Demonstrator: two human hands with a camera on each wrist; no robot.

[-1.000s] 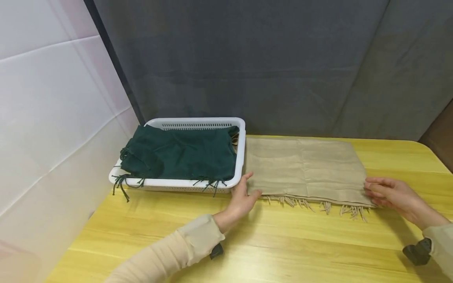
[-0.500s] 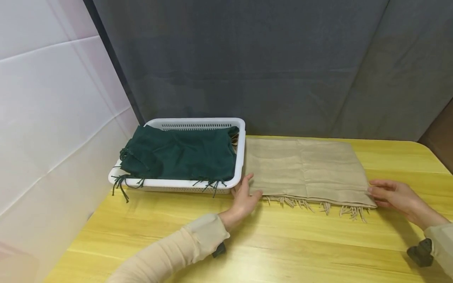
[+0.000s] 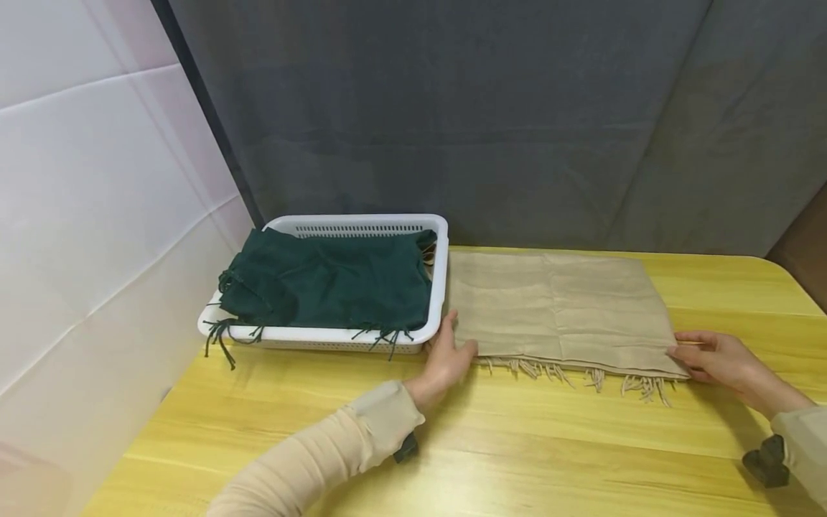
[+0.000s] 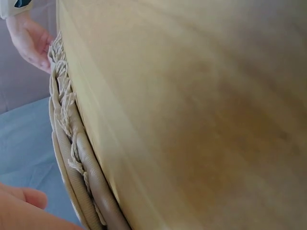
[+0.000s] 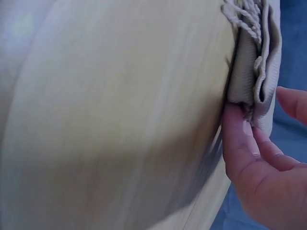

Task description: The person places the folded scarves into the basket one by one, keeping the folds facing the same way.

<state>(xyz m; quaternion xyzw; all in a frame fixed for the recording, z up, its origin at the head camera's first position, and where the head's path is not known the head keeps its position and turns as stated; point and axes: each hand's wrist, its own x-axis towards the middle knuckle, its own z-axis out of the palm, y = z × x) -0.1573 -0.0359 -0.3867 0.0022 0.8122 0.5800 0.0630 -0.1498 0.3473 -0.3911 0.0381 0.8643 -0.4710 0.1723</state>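
Observation:
A folded beige fringed scarf (image 3: 555, 309) lies flat on the table, its fringe along the front edge. At its front left corner is my left hand (image 3: 449, 362), thumb spread over the corner and the other fingers partly hidden beside the basket. My right hand (image 3: 723, 366) touches the front right corner. In the right wrist view, the fingers (image 5: 240, 143) reach straight under the layered edge, and the thumb (image 5: 292, 103) stands by the top layer; whether it presses is unclear. A dark green fringed scarf (image 3: 329, 280) lies in the white basket (image 3: 439, 287).
The basket stands directly left of the beige scarf, with green fringe hanging over its front rim. The yellow wooden table (image 3: 517, 445) runs in front of both. A dark grey curtain (image 3: 452, 122) hangs behind, and a white curtain (image 3: 97, 215) at the left.
My right hand drew slightly off the scarf's right edge, then came back with the thumb over its corner. My left hand shifted only slightly at the left corner. Scarves and basket stay in place.

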